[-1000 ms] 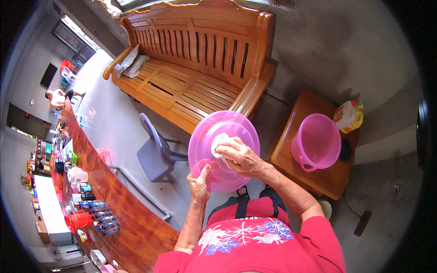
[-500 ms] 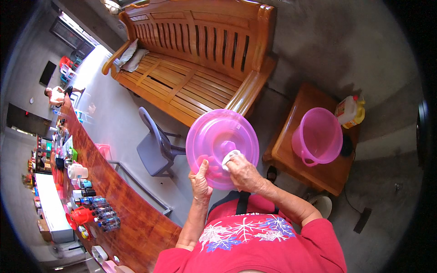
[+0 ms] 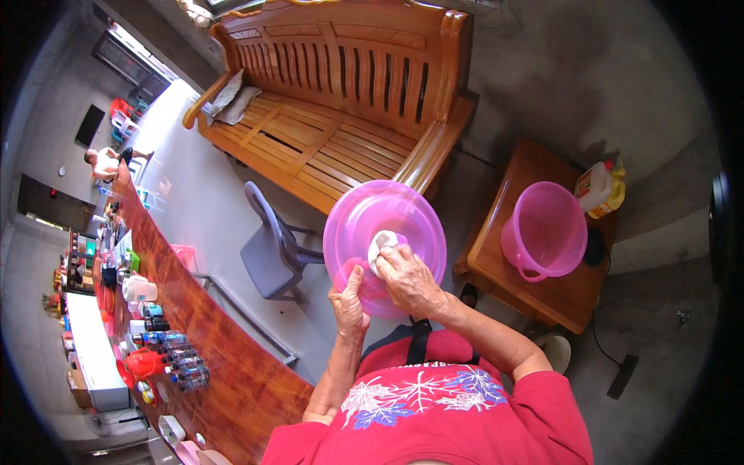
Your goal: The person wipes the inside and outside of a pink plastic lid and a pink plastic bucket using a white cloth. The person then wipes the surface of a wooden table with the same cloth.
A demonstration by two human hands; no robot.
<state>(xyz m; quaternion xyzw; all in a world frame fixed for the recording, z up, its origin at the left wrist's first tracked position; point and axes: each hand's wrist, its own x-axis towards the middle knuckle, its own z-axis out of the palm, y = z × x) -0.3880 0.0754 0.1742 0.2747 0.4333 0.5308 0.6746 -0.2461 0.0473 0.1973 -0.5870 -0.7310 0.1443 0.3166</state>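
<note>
The left hand (image 3: 350, 308) grips a pink basin (image 3: 346, 218) at its near-left rim; the right hand (image 3: 408, 282) clutches a white cloth (image 3: 378, 248) over it.

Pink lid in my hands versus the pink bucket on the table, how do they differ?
The pink lid is shallow and round; the pink bucket is deep, with an open mouth.
The lid is held up by the left hand, while the right hand holds a white cloth on it; the bucket stands on the wooden table, untouched.
Both are pink and have round rims.
</note>
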